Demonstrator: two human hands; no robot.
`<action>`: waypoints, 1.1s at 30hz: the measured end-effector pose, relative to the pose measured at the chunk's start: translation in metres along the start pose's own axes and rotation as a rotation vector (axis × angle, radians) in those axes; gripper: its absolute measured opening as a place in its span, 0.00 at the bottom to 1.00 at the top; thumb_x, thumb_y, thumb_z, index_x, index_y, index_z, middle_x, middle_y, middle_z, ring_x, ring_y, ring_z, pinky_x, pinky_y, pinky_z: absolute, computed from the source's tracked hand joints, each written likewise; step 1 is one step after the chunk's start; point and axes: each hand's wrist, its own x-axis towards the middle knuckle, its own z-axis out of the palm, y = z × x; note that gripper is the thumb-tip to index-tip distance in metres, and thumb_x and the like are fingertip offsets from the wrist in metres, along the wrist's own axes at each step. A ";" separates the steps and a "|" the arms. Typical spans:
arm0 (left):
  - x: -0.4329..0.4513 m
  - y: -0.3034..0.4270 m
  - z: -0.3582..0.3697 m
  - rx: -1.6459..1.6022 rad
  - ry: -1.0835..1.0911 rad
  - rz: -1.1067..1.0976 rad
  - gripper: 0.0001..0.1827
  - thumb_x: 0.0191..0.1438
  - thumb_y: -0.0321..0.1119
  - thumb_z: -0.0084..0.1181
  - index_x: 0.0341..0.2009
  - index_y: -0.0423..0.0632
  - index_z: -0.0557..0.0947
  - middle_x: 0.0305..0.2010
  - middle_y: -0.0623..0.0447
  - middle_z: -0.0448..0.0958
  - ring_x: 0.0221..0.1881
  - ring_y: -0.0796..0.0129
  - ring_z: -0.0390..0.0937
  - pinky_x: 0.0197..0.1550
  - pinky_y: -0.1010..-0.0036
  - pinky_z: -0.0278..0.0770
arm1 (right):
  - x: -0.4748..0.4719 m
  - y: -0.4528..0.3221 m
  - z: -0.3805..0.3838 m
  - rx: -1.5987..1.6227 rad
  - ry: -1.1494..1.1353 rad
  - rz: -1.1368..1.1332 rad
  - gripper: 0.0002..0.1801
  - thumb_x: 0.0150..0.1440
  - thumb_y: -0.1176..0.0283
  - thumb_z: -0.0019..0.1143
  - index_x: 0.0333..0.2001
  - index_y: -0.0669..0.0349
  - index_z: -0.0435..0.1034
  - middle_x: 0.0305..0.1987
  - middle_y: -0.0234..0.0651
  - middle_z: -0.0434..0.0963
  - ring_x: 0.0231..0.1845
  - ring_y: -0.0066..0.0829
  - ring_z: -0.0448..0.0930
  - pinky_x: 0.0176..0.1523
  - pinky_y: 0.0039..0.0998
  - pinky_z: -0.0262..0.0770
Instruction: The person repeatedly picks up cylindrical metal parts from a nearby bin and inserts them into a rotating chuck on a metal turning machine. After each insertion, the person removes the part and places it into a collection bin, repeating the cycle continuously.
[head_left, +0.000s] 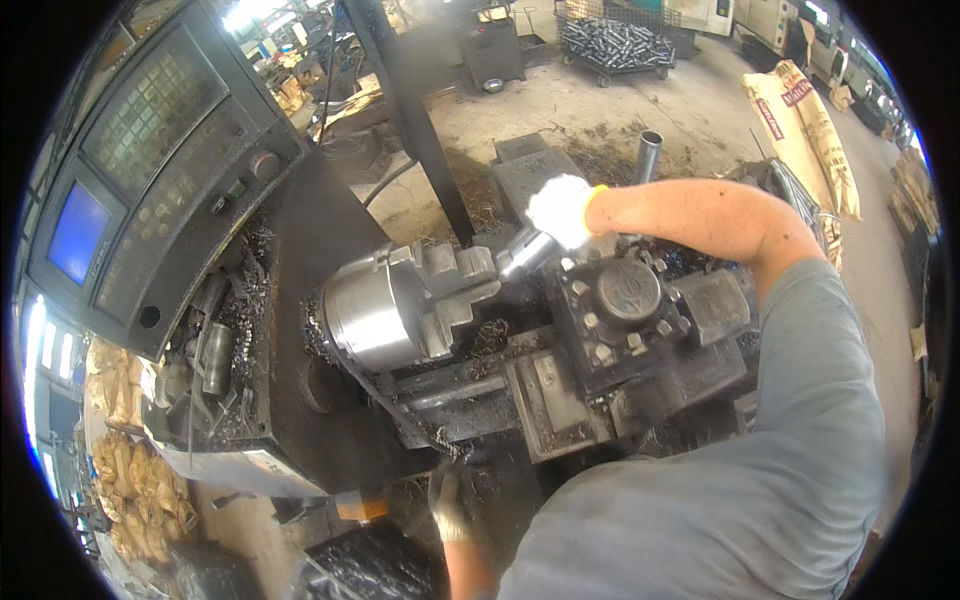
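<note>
My right hand (562, 210), in a white glove, is shut on a shiny metal tube (527, 253) beside the jaws of a lathe chuck (379, 307). One end of the tube lies close to the jaw tips; whether it touches them I cannot tell. Below the chuck, my left hand (446, 495), in a dirty glove, is low near a chain-like piece (448, 444) at the machine's lower edge; its fingers are dim and blurred. The square tool post (628, 292) with several bolts stands right of the chuck, under my right forearm.
A control panel (150, 172) with a lit screen stands left. Metal parts and chips fill a tray (262, 405) beneath it. Another tube (648, 154) stands upright behind my forearm. Paper sacks (806, 135) are at the right; a wire cart (619, 49) of metal parts stands behind.
</note>
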 end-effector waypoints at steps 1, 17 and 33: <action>-0.012 -0.009 -0.019 0.048 0.109 0.018 0.23 0.65 0.46 0.66 0.57 0.45 0.82 0.56 0.46 0.84 0.55 0.56 0.82 0.54 0.57 0.83 | 0.012 -0.002 0.013 0.117 -0.067 0.016 0.30 0.39 0.56 0.83 0.46 0.58 0.85 0.43 0.47 0.89 0.47 0.50 0.89 0.51 0.45 0.85; -0.009 0.037 -0.166 -0.398 0.526 0.020 0.13 0.70 0.40 0.52 0.34 0.47 0.75 0.30 0.61 0.67 0.31 0.74 0.65 0.30 0.78 0.67 | 0.055 -0.029 0.030 0.822 -0.152 -0.159 0.38 0.38 0.64 0.81 0.53 0.68 0.78 0.43 0.46 0.88 0.41 0.40 0.86 0.43 0.41 0.81; 0.000 0.191 -0.021 0.929 0.668 1.510 0.24 0.61 0.25 0.66 0.59 0.27 0.75 0.54 0.33 0.82 0.61 0.40 0.79 0.61 0.50 0.81 | -0.223 -0.107 -0.003 0.854 0.961 0.068 0.16 0.58 0.72 0.62 0.48 0.69 0.81 0.42 0.46 0.87 0.41 0.33 0.88 0.48 0.34 0.85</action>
